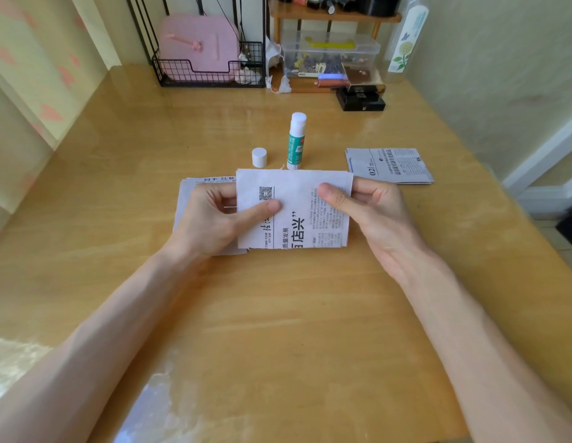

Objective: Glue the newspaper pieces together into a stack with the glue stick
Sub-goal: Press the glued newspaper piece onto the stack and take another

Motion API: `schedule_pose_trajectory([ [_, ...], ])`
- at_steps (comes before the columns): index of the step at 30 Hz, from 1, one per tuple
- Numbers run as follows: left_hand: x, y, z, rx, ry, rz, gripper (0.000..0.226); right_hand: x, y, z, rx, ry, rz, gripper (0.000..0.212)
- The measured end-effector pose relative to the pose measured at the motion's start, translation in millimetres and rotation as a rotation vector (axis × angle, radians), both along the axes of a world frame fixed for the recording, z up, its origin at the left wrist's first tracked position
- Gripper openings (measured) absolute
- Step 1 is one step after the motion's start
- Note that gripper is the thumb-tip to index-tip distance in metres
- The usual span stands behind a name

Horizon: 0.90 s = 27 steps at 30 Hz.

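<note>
I hold a newspaper piece (297, 215) with large black characters above the middle of the table. My left hand (214, 219) pinches its left edge, thumb on top. My right hand (371, 212) pinches its right edge the same way. Under my left hand lies another pile of newspaper pieces (185, 199), mostly hidden. Just behind the held piece stands the green-and-white glue stick (295, 142), uncapped, with its white cap (259, 157) upright to its left. More newspaper pieces (390, 166) lie to the right.
At the table's far edge stand a black wire basket with a pink case (198, 49), a clear plastic box (329, 55) on a wooden shelf and small black boxes (361, 99). Walls close in on both sides.
</note>
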<state>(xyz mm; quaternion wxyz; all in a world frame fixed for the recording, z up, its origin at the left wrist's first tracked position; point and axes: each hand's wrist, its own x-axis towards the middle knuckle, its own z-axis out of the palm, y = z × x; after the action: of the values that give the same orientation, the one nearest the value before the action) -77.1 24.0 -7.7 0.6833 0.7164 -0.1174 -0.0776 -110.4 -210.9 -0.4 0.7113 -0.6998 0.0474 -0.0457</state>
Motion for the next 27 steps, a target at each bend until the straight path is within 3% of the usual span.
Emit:
schedule_pose_trajectory([
  [5, -2.5, -2.8, 0.0, -0.009, -0.027, 0.029, 0.013, -0.6, 8.6, -2.8, 0.048, 0.04, 0.106, 0.042],
  [12, -5.6, -5.1, 0.6, -0.03, 0.077, 0.003, 0.026, -0.9, 13.8, -6.8, -0.006, 0.05, 0.105, 0.046],
  [15, -6.5, -7.6, 0.0, 0.001, 0.073, 0.032, 0.015, -2.8, 17.8, -7.2, -0.015, 0.067, 0.119, 0.043],
  [19, -7.9, -8.3, 0.3, 0.038, 0.043, 0.025, 0.022, -2.7, 19.5, -7.7, -0.017, 0.057, 0.063, 0.03],
  [27, -9.7, -9.8, 3.9, 0.037, 0.019, 0.065, 0.013, -4.9, 24.2, -6.8, -0.011, 0.064, 0.123, 0.026],
])
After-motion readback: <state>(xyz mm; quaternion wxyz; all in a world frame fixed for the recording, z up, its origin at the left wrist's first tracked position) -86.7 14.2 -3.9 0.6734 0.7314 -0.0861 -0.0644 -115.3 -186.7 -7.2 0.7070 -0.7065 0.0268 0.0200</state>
